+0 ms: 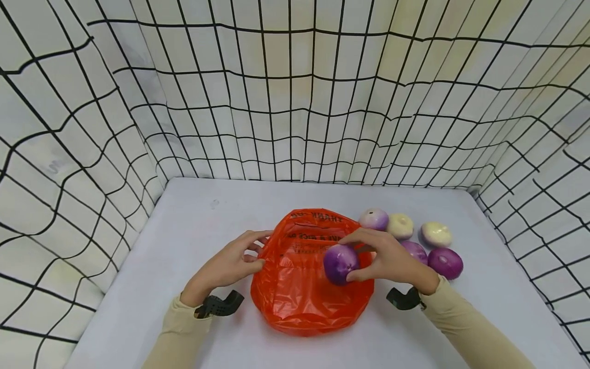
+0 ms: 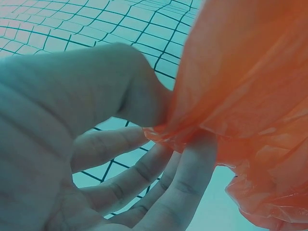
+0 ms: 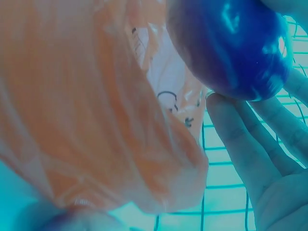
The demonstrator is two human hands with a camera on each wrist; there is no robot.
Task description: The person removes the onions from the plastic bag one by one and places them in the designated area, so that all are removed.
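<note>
1. Your left hand (image 1: 226, 266) pinches the edge of the orange plastic bag (image 1: 304, 277); in the left wrist view the thumb and fingers (image 2: 144, 168) are clamped on the bag film. Keep that pinch firm and lift the rim so the mouth gapes.
2. Your right hand (image 1: 392, 259) grasps a purple onion (image 1: 340, 263), fingers curled round it, right at the bag's right side and over the orange film. The right wrist view shows the onion resting on the fingertips (image 3: 231, 125) just beside the bag's opening.
3. The bag lies roughly flat on the desk (image 1: 193, 225), near the front centre, between your two hands.
4. Judgement: the mouth looks only partly open, so pull the left edge up and away before the onion goes in, otherwise it may snag on the film.
5. Five more onions sit in a cluster just right of the bag: a purple one (image 1: 374, 219), two whitish ones (image 1: 400, 225) (image 1: 436, 233), another purple one (image 1: 445, 263), and one partly hidden behind your right hand (image 1: 416, 250).
6. Grid-pattern cloth (image 1: 295, 102) walls the desk in.
</note>
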